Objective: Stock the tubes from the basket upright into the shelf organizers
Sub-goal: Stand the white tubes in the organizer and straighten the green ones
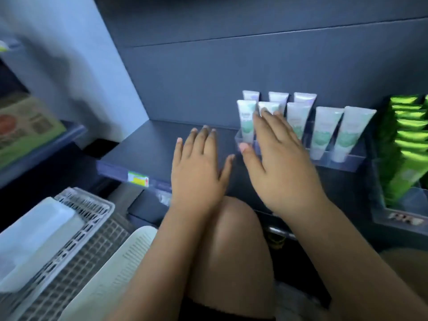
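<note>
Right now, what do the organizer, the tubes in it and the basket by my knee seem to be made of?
Organizer: clear rigid plastic, likely acrylic, glossy; the tube bottoms show through its front wall.
Tubes: probably soft plastic with a satin sheen; flat crimped top ends, printed fronts.
Basket: white moulded plastic, matt; its walls are a slotted lattice.

I see a shop aisle. A dark display shelf crosses my view, with a yellow and green price label set in the strip along its front edge. On it, a clear plastic organizer holds rows of identical white and green tubes standing upright. To the right, a clear bin carries a row of matching green packets. A side shelf at left holds a printed box. A slotted plastic basket sits below.
</note>
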